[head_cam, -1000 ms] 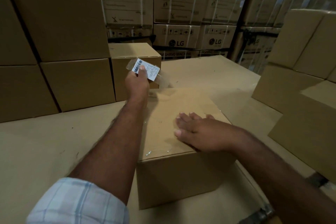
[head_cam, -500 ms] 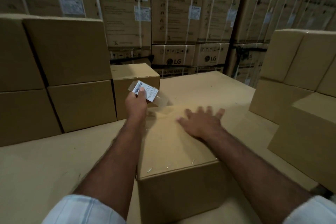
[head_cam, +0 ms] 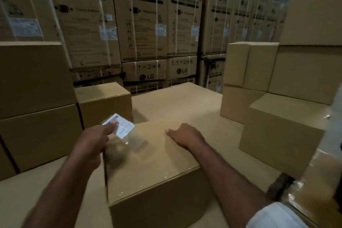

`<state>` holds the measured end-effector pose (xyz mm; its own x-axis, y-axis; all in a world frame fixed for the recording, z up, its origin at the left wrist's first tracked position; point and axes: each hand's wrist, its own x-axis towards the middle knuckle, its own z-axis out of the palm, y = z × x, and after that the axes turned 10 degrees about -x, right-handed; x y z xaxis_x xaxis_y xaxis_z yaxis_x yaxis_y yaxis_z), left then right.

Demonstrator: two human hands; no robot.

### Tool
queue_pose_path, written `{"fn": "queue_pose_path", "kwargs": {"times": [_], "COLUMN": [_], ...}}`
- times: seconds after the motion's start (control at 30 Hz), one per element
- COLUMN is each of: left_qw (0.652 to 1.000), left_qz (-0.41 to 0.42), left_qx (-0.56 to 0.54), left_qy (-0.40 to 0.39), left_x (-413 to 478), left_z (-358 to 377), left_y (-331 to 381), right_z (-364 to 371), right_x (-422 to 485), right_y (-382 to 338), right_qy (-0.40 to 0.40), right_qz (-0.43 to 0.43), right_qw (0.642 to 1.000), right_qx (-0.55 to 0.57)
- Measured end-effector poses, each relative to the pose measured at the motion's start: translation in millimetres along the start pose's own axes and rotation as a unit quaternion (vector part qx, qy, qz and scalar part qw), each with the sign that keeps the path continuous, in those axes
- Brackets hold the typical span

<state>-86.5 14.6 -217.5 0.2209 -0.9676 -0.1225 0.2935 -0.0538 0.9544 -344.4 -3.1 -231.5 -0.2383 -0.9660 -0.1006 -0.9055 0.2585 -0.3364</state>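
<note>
A left hand [head_cam: 96, 140] pinched a taped barcode label [head_cam: 121, 127] over the upper-left corner of the carton [head_cam: 157, 168] at centre frame, while the right hand [head_cam: 185, 136] lay flat on its top. Labelling seemingly under way; next, lowering it squarely and pressing it smooth.

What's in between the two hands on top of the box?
In the head view, just the bare top of the box lies between the left hand and right hand, plus clear film trailing from the label that the left hand pinches.
</note>
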Motion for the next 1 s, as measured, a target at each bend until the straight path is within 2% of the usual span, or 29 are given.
{"fn": "queue_pose_path", "kwargs": {"times": [0.27,0.4,0.53,0.63,0.73,0.87,1.0], "left_qw": [0.99,0.987,0.996,0.992,0.978,0.959,0.911], "left_qz": [-0.078,-0.116,-0.034,0.038,0.132,0.219,0.307], "left_qx": [0.104,0.066,0.006,0.036,0.036,-0.04,-0.121], "left_qy": [-0.048,-0.093,-0.079,-0.118,-0.159,-0.178,-0.246], "left_x": [-28,-37,-41,-56,-75,-92,-103], "left_z": [11,40,95,151,210,271,320], "left_y": [25,25,29,40,52,76,100], "right_z": [-14,-28,-53,-92,-148,-220,-270], "right_x": [-12,-28,-35,-36,-45,-64,-86], "right_y": [22,58,98,120,137,165,191], "right_qy": [-0.028,-0.058,0.001,0.088,0.172,0.268,0.386], "right_qz": [0.001,-0.005,0.021,0.02,-0.002,-0.011,-0.067], "right_qw": [0.998,0.995,0.989,0.978,0.965,0.939,0.893], "right_qx": [0.051,0.077,0.145,0.189,0.2,0.215,0.221]}}
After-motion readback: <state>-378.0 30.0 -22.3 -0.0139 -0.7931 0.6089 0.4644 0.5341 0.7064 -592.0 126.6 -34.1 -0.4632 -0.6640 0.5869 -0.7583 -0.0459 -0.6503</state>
